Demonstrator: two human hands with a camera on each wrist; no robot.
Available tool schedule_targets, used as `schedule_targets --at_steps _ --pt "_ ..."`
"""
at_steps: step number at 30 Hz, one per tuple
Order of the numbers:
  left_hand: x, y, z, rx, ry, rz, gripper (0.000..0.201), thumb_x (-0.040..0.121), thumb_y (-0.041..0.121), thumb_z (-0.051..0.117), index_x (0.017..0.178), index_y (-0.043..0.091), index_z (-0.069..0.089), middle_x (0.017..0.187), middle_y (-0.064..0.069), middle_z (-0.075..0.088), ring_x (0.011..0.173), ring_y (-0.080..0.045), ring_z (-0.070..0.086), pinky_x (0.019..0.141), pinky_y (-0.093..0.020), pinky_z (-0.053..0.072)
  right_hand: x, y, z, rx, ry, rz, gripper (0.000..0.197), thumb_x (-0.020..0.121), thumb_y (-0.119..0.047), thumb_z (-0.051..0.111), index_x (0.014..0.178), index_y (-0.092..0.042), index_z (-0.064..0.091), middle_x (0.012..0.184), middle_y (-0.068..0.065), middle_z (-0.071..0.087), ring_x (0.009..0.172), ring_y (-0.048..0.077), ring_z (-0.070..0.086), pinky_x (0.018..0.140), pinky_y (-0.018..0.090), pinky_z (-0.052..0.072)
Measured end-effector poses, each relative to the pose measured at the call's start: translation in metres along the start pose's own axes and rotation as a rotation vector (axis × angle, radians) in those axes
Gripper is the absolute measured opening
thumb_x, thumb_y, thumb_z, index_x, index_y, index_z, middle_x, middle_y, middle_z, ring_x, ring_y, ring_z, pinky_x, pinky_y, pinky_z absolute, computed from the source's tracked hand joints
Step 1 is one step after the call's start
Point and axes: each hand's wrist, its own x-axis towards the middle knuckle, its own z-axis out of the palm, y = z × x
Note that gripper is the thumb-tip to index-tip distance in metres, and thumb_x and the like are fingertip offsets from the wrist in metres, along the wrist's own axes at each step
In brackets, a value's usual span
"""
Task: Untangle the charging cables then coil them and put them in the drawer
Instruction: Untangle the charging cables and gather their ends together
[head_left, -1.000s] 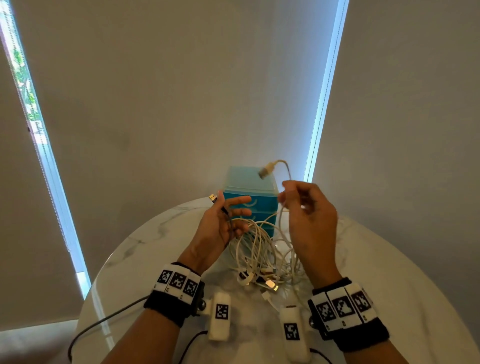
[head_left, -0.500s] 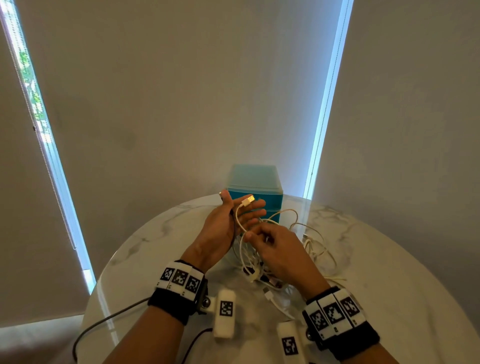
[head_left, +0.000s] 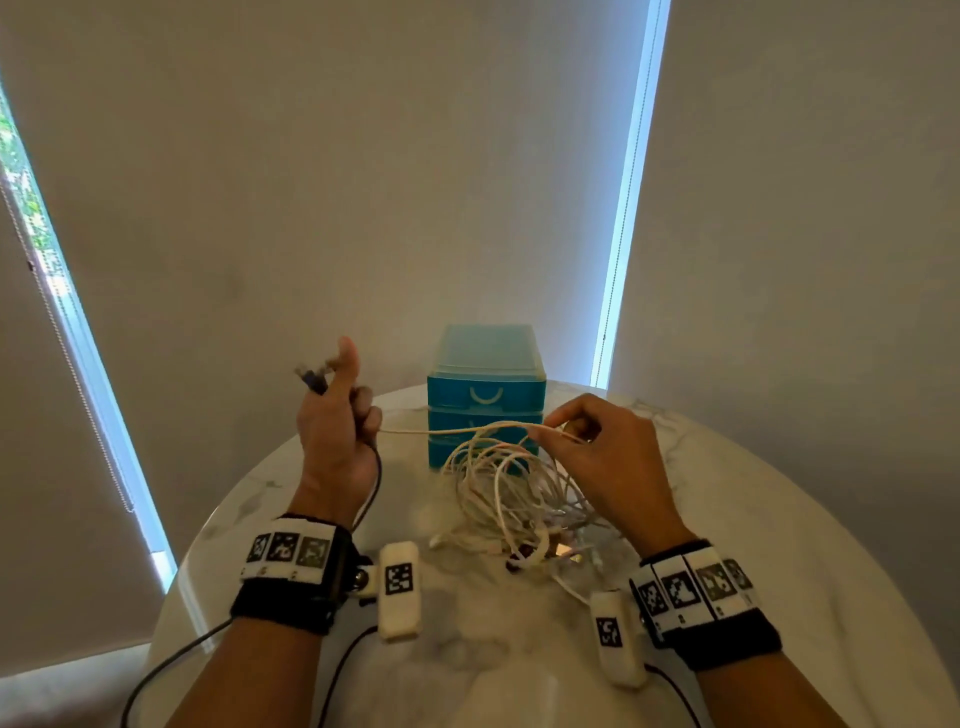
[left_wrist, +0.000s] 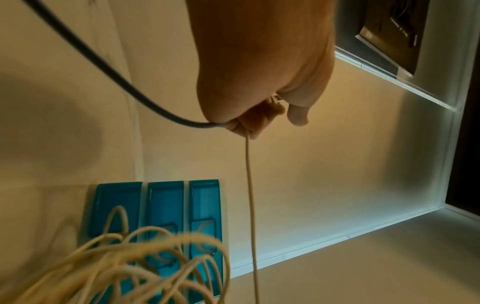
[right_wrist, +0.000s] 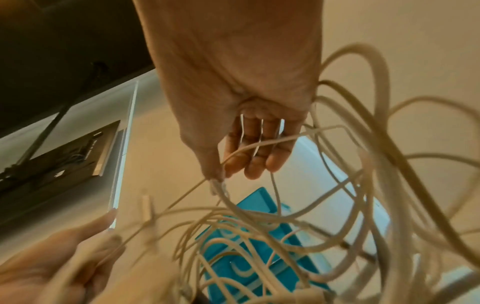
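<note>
A tangle of white charging cables (head_left: 511, 493) lies on the round marble table (head_left: 779, 545) in front of a blue three-drawer box (head_left: 485, 395), all drawers closed. My left hand (head_left: 337, 415) is raised at the left, fingers curled round a white cable (left_wrist: 249, 185) and a black cable (left_wrist: 103, 61), whose plug (head_left: 311, 379) sticks up by the thumb. The white cable (head_left: 447, 430) runs taut across to my right hand (head_left: 587, 441), which pinches it between thumb and forefinger (right_wrist: 221, 174) above the tangle (right_wrist: 285, 236).
Pale roller blinds hang behind the table, with bright window strips at left and right. Black wires from my wrist cameras (head_left: 171, 660) trail off the table's near left edge. The box stands at the table's far edge.
My hands have drawn apart: the left rose and moved left, the right moved right, and a white cable is now stretched between them. The camera tilted down slightly.
</note>
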Motion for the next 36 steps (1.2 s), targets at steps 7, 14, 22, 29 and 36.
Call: schedule_targets --at_steps 7,14,22,29,36 --pt "-0.018 -0.004 0.014 0.33 -0.174 0.024 0.032 0.081 0.046 0.088 0.094 0.026 0.067 0.07 0.011 0.05 0.049 -0.005 0.031 0.041 -0.021 0.024 0.006 0.008 -0.007 0.241 -0.04 0.061 0.019 0.086 -0.043 0.09 0.094 -0.029 0.078 0.061 -0.013 0.057 0.059 0.004 0.049 0.061 0.022 0.044" --pt "-0.048 -0.013 0.035 1.03 -0.563 -0.136 0.029 0.084 0.061 0.081 0.105 0.041 0.083 0.101 0.019 0.081 0.086 0.01 0.072 0.074 -0.019 0.049 0.001 -0.008 -0.001 0.524 -0.2 0.078 0.023 0.108 -0.012 0.061 0.122 -0.019 0.078 0.086 -0.017 0.073 0.081 0.0 0.066 0.077 0.018 0.052" --pt "-0.044 -0.014 0.037 0.798 -0.334 0.083 0.024 0.09 0.047 0.082 0.096 0.024 0.085 0.095 0.009 0.083 0.09 -0.001 0.076 0.081 -0.026 0.054 0.004 -0.007 -0.001 0.424 -0.195 0.036 0.026 0.106 -0.013 0.065 0.131 -0.021 0.06 0.101 -0.002 0.08 0.098 0.01 0.074 0.088 0.021 0.055" --pt "-0.015 0.01 0.01 0.378 0.175 0.213 0.03 0.094 0.052 0.078 0.103 0.023 0.08 0.062 0.002 0.044 0.054 -0.006 0.038 0.051 -0.026 0.035 0.008 0.031 -0.017 -0.06 -0.122 0.1 0.011 0.102 -0.04 0.072 0.101 -0.03 0.075 0.096 -0.017 0.074 0.093 -0.002 0.067 0.079 0.02 0.048" --pt "-0.006 0.014 -0.004 0.299 0.1 0.123 0.033 0.097 0.054 0.073 0.108 0.024 0.079 0.062 0.008 0.039 0.054 -0.008 0.033 0.042 -0.023 0.029 0.004 0.018 -0.011 0.043 -0.167 0.12 0.029 0.096 -0.061 0.07 0.104 -0.035 0.079 0.096 -0.018 0.08 0.093 -0.003 0.072 0.086 0.02 0.055"
